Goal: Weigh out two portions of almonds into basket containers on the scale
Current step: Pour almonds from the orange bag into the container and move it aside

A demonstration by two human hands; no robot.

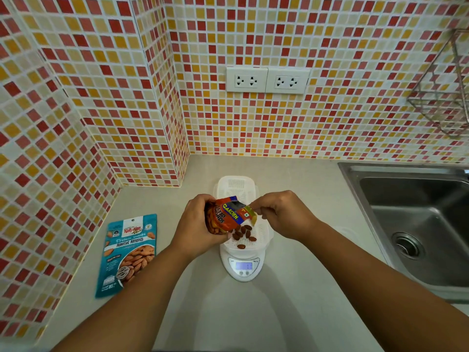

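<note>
Lying flat on the counter (291,313) well left of the scale (243,266): a teal almond pouch (128,252), printed "Roasted Almonds", face up, apart from both hands.

Gripping an orange almond packet (229,216) just above the scale: the left hand (196,228), fingers curled round the packet's body, with the packet tilting mouth-down toward the right. Showing through the packet's clear side – pale nuts packed against the palm.

Sitting on the scale's platform: a white slotted basket (261,237), long and shallow, reaching back from the scale toward the wall. Lying loose in its near end, directly under the packet's mouth: a small scatter of brown almonds (244,235), one resting apart at the near rim. Peeking out behind the hands, beyond the scale: the far end of white slotted plastic – not clear whether one basket or a second one nested beneath.

Glowing at the scale's front edge: a lit display (244,266), digits too blurred to read.

Pinching the packet's torn top corner, just right of the scale's middle: the right hand (284,214), thumb and forefinger closed on the foil, other fingers curled loosely.

Lying well right of the scale, sunk in the counter: a steel sink (416,224). Hanging on the tiled wall above it: a wire rack (441,97).
</note>
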